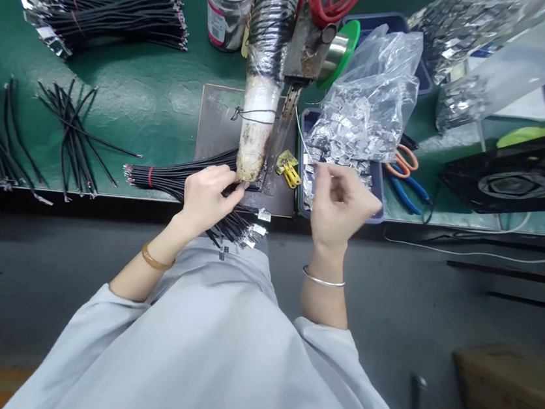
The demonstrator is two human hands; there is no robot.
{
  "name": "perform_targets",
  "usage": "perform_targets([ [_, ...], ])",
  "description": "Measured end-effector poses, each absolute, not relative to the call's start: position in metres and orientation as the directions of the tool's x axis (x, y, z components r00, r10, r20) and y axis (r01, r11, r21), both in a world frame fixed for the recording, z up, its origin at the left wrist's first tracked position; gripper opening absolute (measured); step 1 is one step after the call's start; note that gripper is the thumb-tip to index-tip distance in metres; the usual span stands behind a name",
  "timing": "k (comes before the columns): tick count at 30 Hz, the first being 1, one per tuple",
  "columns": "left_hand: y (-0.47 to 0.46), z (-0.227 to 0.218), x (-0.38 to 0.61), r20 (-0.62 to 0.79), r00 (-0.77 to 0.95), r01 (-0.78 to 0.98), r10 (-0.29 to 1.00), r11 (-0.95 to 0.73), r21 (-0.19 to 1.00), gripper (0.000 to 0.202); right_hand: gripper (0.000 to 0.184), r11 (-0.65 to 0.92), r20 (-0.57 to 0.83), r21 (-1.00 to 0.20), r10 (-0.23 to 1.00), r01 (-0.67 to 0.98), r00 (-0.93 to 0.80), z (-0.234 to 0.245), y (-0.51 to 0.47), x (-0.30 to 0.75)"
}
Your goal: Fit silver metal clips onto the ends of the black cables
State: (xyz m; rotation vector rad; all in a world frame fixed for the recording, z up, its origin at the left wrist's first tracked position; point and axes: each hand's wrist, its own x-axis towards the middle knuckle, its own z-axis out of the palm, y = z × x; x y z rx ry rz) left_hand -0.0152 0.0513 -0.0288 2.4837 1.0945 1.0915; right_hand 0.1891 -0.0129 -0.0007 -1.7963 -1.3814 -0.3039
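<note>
My left hand (212, 192) is closed in a pinch just below the tip of a plastic-wrapped hose (255, 133). Something small and shiny shows at its fingertips, too small to name. Beneath this hand lies a bundle of black cables (172, 178) tied with a red band, metal connectors on the ends overhanging the table edge. My right hand (338, 205) has its fingers curled together above a blue tray (378, 200) of small metal connectors; whatever they pinch is hidden. An upright soldering iron (286, 117) stands beside the hose. A yellow clip-like piece (290, 170) lies between my hands.
Orange-and-blue-handled pliers (408, 174) lie right of the tray, near a black fan-like device (517, 170). A plastic bag (374, 91) of connectors rests on the tray. More black cables (121, 20) lie at left. A cup (225, 12) and a green-rimmed solder spool (339, 54) stand behind.
</note>
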Motion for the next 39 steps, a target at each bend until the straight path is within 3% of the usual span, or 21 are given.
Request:
perform_targets([
  [3, 0.054, -0.024, -0.025, 0.437, 0.578, 0.51, 0.689, -0.723, 0.466, 0.021, 0.036, 0.057, 0.854, -0.398, 0.389, 0.916, 0.347, 0.015, -0.034, 0.188],
  [5, 0.05, -0.024, -0.031, 0.435, 0.633, 0.459, 0.64, -0.763, 0.455, 0.019, 0.028, 0.11, 0.906, -0.364, 0.272, 0.925, 0.325, 0.024, -0.049, 0.19],
  [6, 0.046, -0.025, -0.032, 0.447, 0.641, 0.44, 0.624, -0.776, 0.452, 0.018, 0.025, 0.12, 0.9, -0.371, 0.292, 0.921, 0.324, 0.027, -0.055, 0.192],
  [8, 0.039, -0.027, -0.031, 0.47, 0.628, 0.44, 0.62, -0.782, 0.442, 0.018, 0.024, 0.093, 0.813, -0.435, 0.469, 0.896, 0.345, 0.029, -0.061, 0.2],
  [10, 0.034, -0.029, -0.026, 0.486, 0.598, 0.477, 0.637, -0.77, 0.423, 0.019, 0.023, 0.017, 0.629, -0.518, 0.686, 0.855, 0.367, 0.026, -0.06, 0.212],
  [12, 0.03, -0.03, -0.02, 0.482, 0.575, 0.518, 0.661, -0.75, 0.411, 0.019, 0.013, -0.058, 0.457, -0.556, 0.812, 0.829, 0.363, 0.018, -0.053, 0.227],
  [19, 0.027, -0.031, -0.009, 0.451, 0.535, 0.559, 0.715, -0.699, 0.445, 0.018, 0.018, -0.074, 0.248, -0.386, 0.952, 0.92, 0.181, 0.001, -0.017, 0.255],
  [24, 0.025, -0.032, -0.012, 0.502, 0.516, 0.533, 0.694, -0.719, 0.446, 0.018, 0.024, -0.13, 0.147, -0.333, 0.971, 0.934, 0.187, 0.008, -0.009, 0.254],
  [28, 0.027, -0.03, -0.018, 0.604, 0.501, 0.369, 0.62, -0.785, 0.498, 0.012, 0.027, -0.171, 0.177, -0.356, 0.953, 0.919, 0.245, 0.006, -0.013, 0.249],
  [32, 0.029, -0.025, -0.019, 0.613, 0.53, 0.198, 0.586, -0.788, 0.582, 0.01, 0.024, -0.065, 0.413, -0.489, 0.862, 0.87, 0.296, 0.005, -0.026, 0.227],
  [36, 0.031, -0.019, -0.017, 0.456, 0.531, 0.176, 0.714, -0.62, 0.764, 0.013, 0.02, 0.111, 0.59, -0.621, 0.718, 0.776, 0.369, 0.002, -0.044, 0.179],
  [39, 0.032, -0.014, -0.016, 0.304, 0.546, 0.185, 0.781, -0.466, 0.865, 0.016, 0.013, 0.175, 0.576, -0.697, 0.714, 0.696, 0.398, -0.006, -0.05, 0.148],
])
